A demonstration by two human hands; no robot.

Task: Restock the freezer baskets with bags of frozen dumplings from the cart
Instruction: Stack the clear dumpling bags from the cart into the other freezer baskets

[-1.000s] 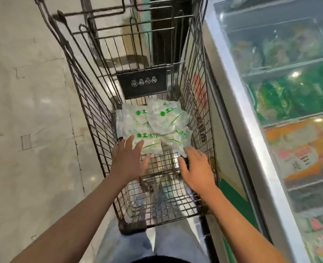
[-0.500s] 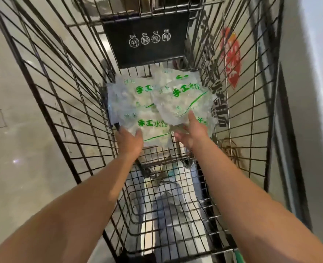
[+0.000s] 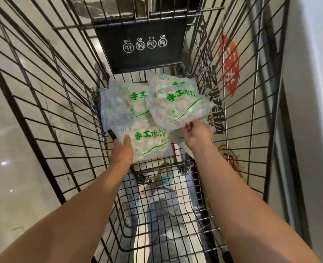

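- The wire shopping cart (image 3: 48,103) fills most of the frame, its sides running from the top corners down to the bottom centre; pale floor tiles (image 3: 8,149) show through the mesh at left.
- A white freezer wall (image 3: 314,111) runs down the right edge of the frame, just beside the cart.
- A black plastic flap (image 3: 141,52) with four round white icons hangs at the top centre, on the cart's far end.
- A pile of clear bags of frozen dumplings with green print lies in the centre of the frame, on the cart floor below the flap: a lower bag (image 3: 151,141) nearest the viewer, a left bag (image 3: 122,107) behind it, and a top bag (image 3: 177,109) overlapping to the right.
- The left hand (image 3: 122,150), centre-left, grips the near left edge of the lower bag, fingers curled under it.
- The right hand (image 3: 196,133), centre-right, pinches the near edge of the top bag.
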